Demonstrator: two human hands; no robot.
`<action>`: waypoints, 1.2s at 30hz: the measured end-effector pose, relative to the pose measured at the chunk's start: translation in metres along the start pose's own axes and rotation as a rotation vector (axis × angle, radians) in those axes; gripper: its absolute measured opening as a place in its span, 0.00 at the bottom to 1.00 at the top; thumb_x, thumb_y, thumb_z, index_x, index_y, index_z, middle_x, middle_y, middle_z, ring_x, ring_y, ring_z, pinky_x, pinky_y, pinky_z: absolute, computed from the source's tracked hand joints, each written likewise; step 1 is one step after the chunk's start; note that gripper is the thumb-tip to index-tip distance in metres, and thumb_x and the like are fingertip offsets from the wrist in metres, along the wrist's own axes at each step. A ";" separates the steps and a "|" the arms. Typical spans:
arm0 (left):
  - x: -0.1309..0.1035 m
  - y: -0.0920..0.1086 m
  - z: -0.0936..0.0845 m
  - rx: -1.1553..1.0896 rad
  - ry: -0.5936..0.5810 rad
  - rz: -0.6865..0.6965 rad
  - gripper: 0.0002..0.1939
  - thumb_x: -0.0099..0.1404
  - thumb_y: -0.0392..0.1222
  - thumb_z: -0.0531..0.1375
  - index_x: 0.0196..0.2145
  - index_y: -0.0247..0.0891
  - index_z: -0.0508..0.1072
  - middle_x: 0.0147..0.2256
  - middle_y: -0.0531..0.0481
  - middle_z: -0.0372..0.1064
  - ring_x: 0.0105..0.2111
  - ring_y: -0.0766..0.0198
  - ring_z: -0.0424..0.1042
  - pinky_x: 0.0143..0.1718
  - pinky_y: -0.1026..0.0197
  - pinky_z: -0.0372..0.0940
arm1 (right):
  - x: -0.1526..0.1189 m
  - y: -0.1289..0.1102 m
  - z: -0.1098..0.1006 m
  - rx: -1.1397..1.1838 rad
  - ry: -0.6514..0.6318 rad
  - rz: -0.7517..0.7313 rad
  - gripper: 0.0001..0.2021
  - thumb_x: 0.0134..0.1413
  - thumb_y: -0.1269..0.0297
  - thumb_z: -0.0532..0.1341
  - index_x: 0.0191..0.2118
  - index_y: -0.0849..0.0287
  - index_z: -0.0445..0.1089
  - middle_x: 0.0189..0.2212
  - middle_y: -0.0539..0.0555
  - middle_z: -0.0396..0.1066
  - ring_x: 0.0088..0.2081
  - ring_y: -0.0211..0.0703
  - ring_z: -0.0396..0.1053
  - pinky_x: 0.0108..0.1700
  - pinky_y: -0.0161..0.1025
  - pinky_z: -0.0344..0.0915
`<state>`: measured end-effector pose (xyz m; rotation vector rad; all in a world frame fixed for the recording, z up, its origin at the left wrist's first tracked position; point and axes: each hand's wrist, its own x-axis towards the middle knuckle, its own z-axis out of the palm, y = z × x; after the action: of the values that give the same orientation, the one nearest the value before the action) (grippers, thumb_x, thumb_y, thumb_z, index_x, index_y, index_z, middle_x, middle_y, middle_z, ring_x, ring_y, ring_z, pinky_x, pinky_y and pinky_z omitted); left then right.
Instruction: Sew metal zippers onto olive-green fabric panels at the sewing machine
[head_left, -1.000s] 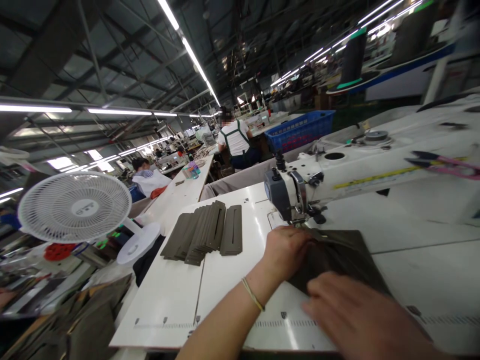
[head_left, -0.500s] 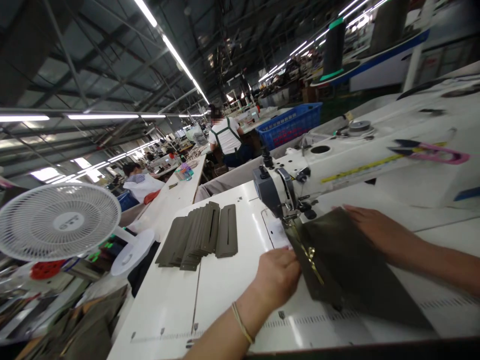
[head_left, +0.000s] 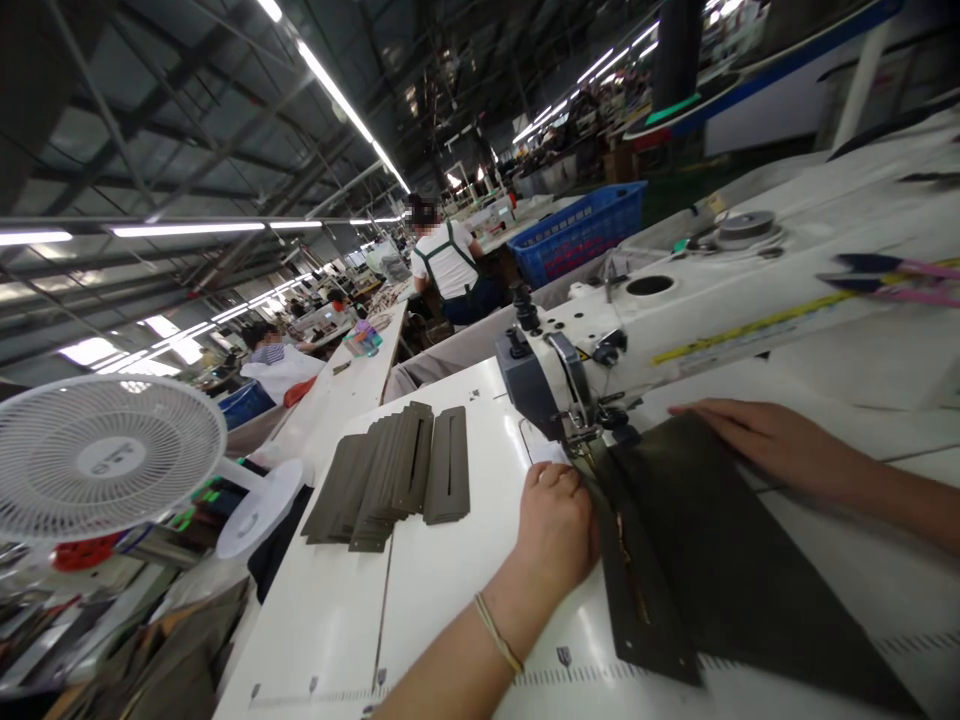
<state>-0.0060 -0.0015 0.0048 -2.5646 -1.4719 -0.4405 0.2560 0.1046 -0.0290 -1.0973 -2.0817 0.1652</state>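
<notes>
A dark olive fabric panel (head_left: 735, 540) lies on the sewing machine table, its far end beneath the machine's presser foot (head_left: 589, 440). On top of the panel's left side is a narrower olive strip (head_left: 656, 620) with a gold metal zipper (head_left: 628, 560) in its slot. My left hand (head_left: 559, 525) is closed at the strip's left edge, close to the foot; its fingertips are partly hidden. Stretched out flat, my right hand (head_left: 757, 435) rests along the panel's far right edge. Left of my left hand, olive slotted pieces (head_left: 397, 465) lie in overlapping stacks.
The white sewing machine arm (head_left: 705, 310) spans the right side, with pink-handled snips (head_left: 885, 280) and yellow measuring tape on it. A white fan (head_left: 112, 455) stands at the left. A blue crate (head_left: 577, 235) and a seated person (head_left: 450, 265) are beyond.
My left hand's fingers have shifted nearer the presser foot. The strip's near end now shows further toward me, while my right hand stays along the panel edge. The view has shifted slightly.
</notes>
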 end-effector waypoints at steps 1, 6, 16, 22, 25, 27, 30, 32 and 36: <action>0.000 0.001 -0.002 0.006 0.007 -0.003 0.02 0.56 0.33 0.59 0.29 0.34 0.72 0.33 0.41 0.73 0.39 0.51 0.71 0.44 0.48 0.68 | 0.005 0.002 0.001 0.033 -0.057 0.041 0.27 0.69 0.56 0.42 0.35 0.58 0.77 0.27 0.55 0.77 0.29 0.42 0.75 0.31 0.35 0.67; -0.002 0.004 -0.008 -0.014 0.036 -0.036 0.03 0.56 0.34 0.58 0.30 0.34 0.72 0.34 0.41 0.73 0.39 0.51 0.69 0.46 0.47 0.66 | 0.020 -0.001 -0.001 0.111 -0.253 0.194 0.27 0.62 0.45 0.46 0.28 0.56 0.74 0.24 0.55 0.74 0.25 0.48 0.72 0.28 0.40 0.67; -0.003 0.007 -0.010 -0.077 0.014 -0.077 0.07 0.52 0.36 0.59 0.31 0.35 0.72 0.36 0.42 0.72 0.41 0.50 0.68 0.50 0.45 0.64 | 0.017 -0.028 -0.008 -0.198 -0.338 0.214 0.21 0.61 0.48 0.49 0.26 0.54 0.68 0.23 0.54 0.72 0.28 0.50 0.72 0.31 0.43 0.64; -0.004 0.008 -0.003 -0.042 0.054 -0.063 0.04 0.54 0.35 0.60 0.30 0.35 0.72 0.35 0.42 0.72 0.40 0.50 0.68 0.48 0.44 0.66 | 0.013 -0.027 -0.003 -0.371 -0.175 0.026 0.12 0.62 0.63 0.54 0.29 0.60 0.69 0.24 0.61 0.72 0.29 0.55 0.71 0.30 0.46 0.62; -0.006 0.008 0.003 -0.068 0.113 -0.100 0.03 0.57 0.31 0.59 0.29 0.36 0.71 0.33 0.45 0.73 0.38 0.52 0.69 0.43 0.47 0.68 | 0.005 -0.054 0.006 -0.369 -0.080 -0.172 0.13 0.63 0.67 0.52 0.36 0.64 0.72 0.35 0.65 0.75 0.39 0.56 0.72 0.42 0.51 0.66; -0.007 0.005 0.007 -0.101 0.196 -0.149 0.05 0.59 0.29 0.59 0.30 0.36 0.71 0.34 0.46 0.73 0.36 0.54 0.70 0.40 0.49 0.70 | -0.005 -0.074 0.021 -0.316 -0.048 -0.325 0.14 0.65 0.67 0.51 0.43 0.63 0.74 0.42 0.62 0.76 0.45 0.50 0.72 0.49 0.48 0.68; -0.010 -0.001 0.011 -0.131 0.337 -0.232 0.08 0.61 0.29 0.59 0.39 0.33 0.71 0.40 0.41 0.73 0.40 0.53 0.72 0.42 0.49 0.72 | -0.019 -0.089 0.044 -0.231 -0.005 -0.497 0.17 0.63 0.73 0.49 0.49 0.67 0.73 0.49 0.62 0.74 0.52 0.46 0.71 0.53 0.44 0.70; -0.011 -0.007 0.014 -0.143 0.356 -0.208 0.11 0.63 0.29 0.58 0.44 0.33 0.71 0.44 0.40 0.74 0.43 0.53 0.74 0.43 0.50 0.73 | -0.024 -0.089 0.053 -0.188 -0.018 -0.505 0.19 0.62 0.75 0.49 0.51 0.68 0.73 0.52 0.62 0.73 0.54 0.46 0.70 0.54 0.43 0.71; -0.008 -0.013 0.019 -0.160 0.338 -0.042 0.10 0.70 0.31 0.54 0.43 0.37 0.74 0.43 0.43 0.77 0.41 0.57 0.77 0.43 0.54 0.75 | -0.024 -0.084 0.051 -0.148 -0.031 -0.468 0.19 0.61 0.76 0.49 0.51 0.69 0.73 0.52 0.63 0.73 0.53 0.46 0.71 0.55 0.42 0.70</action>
<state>-0.0175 0.0033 -0.0161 -2.4182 -1.4171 -0.9801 0.1745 0.0452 -0.0422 -0.6641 -2.3448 -0.2052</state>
